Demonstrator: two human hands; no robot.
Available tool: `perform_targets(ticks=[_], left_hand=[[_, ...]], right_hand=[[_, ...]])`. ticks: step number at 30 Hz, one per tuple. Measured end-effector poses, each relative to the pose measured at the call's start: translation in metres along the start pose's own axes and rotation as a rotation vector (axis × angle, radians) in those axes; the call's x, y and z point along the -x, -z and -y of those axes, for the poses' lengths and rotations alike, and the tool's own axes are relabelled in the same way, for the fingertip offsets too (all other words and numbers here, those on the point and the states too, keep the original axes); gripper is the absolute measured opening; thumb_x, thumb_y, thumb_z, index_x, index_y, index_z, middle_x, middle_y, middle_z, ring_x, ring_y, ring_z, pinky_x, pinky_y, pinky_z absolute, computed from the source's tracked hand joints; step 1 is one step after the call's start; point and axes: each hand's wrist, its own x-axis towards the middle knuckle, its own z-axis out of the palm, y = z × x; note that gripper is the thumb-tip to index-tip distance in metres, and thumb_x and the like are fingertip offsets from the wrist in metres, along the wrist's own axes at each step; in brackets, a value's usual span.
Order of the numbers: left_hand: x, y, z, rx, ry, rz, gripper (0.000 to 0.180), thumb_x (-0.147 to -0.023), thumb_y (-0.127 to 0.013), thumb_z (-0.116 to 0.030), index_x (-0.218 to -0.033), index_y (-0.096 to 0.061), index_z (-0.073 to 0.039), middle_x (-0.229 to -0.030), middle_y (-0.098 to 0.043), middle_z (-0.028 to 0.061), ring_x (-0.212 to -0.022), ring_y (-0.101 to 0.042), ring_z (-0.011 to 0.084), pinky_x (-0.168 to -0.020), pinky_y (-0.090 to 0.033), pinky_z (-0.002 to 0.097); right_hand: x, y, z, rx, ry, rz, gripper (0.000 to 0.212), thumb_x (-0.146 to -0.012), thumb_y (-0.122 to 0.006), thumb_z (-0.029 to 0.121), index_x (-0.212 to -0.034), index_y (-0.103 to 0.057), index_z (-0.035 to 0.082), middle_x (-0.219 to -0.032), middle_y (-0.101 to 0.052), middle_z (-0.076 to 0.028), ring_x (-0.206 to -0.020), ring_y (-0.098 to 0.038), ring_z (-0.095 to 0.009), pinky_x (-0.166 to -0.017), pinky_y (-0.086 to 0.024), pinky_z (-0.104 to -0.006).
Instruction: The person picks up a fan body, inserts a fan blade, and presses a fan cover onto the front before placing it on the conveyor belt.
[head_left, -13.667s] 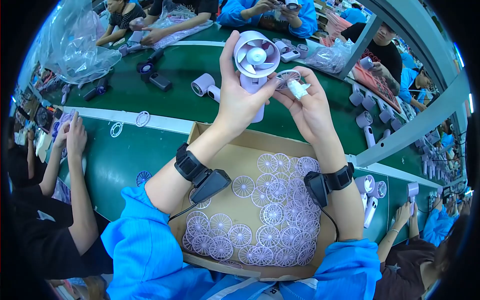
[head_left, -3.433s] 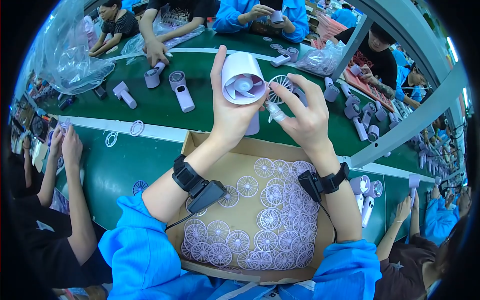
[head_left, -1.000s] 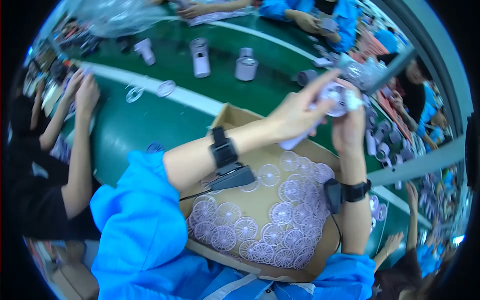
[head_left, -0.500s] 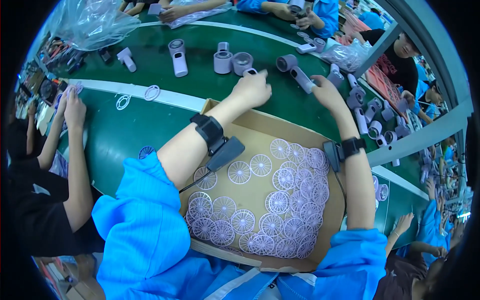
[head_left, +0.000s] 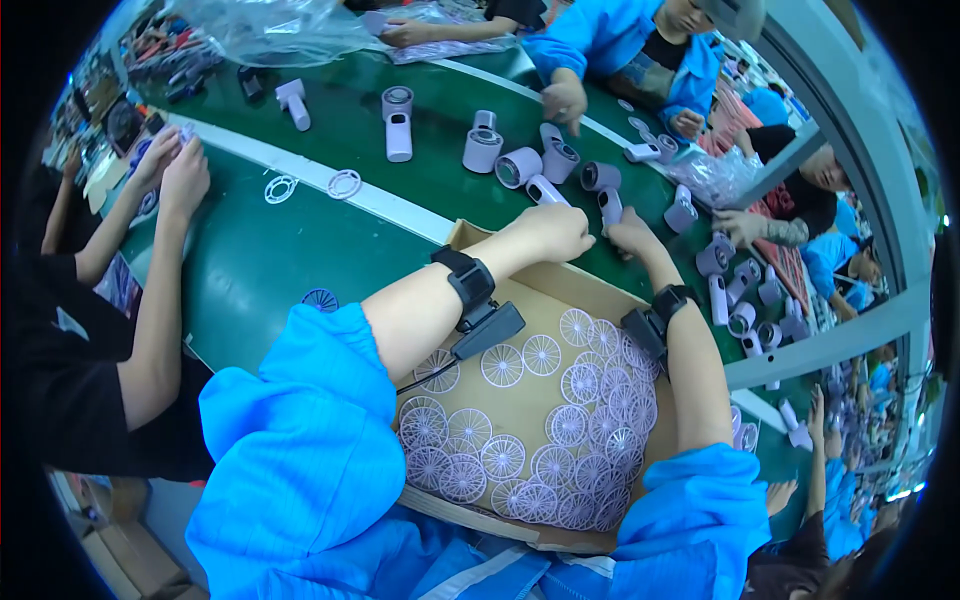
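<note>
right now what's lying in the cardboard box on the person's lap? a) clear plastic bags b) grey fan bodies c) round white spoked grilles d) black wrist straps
c: the cardboard box holds many flat round white spoked grilles spread over its floor; the grey fan bodies lie on the green belt beyond it, where the left hand and right hand reach.
</note>
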Motion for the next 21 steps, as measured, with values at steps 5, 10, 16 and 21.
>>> perform_targets(ticks=[5, 10, 16, 21], left_hand=[[-0.012, 0.005, 0.002, 0.528, 0.071, -0.051, 0.037, -0.090, -0.052, -0.032, -0.092, -0.065, 0.003, -0.083, -0.066, 0.0146, -0.076, -0.066, 0.0248, -0.074, -0.053, 0.0362], [-0.014, 0.014, -0.004, 1.446, 0.366, -0.005, 0.033, -0.088, -0.059, -0.025, -0.107, -0.056, 0.001, -0.092, -0.063, 0.0101, -0.079, -0.064, 0.0190, -0.068, -0.052, 0.0330], [-0.002, 0.025, -0.009, 1.487, 0.147, -0.155, 0.067, -0.080, -0.068, -0.012, -0.133, -0.030, -0.005, -0.111, -0.060, 0.0119, -0.090, -0.062, 0.0170, -0.078, -0.050, 0.0331], [-0.001, 0.019, -0.010, 1.330, -0.094, -0.321, 0.073, -0.079, -0.067, -0.006, -0.138, -0.023, -0.007, -0.108, -0.061, 0.0126, -0.086, -0.063, 0.0166, -0.077, -0.051, 0.0355]], right_hand=[[0.056, 0.025, 0.026, -0.409, 0.143, 0.257, 0.034, -0.084, -0.052, 0.018, -0.112, -0.047, -0.002, -0.087, -0.059, -0.012, -0.071, -0.061, -0.025, -0.060, -0.049, -0.0342], [0.143, 0.004, 0.046, 0.026, 0.800, -0.452, 0.029, -0.084, -0.054, 0.017, -0.104, -0.048, -0.003, -0.088, -0.056, -0.015, -0.083, -0.060, -0.031, -0.073, -0.049, -0.0387], [0.202, -0.022, 0.067, 0.454, 0.984, 0.310, 0.039, -0.078, -0.061, 0.012, -0.114, -0.055, 0.002, -0.109, -0.054, -0.024, -0.103, -0.055, -0.037, -0.089, -0.045, -0.0421], [0.208, -0.053, 0.053, 0.154, 1.198, 0.402, 0.046, -0.071, -0.063, 0.008, -0.115, -0.055, 0.000, -0.111, -0.053, -0.026, -0.105, -0.053, -0.039, -0.092, -0.044, -0.0415]])
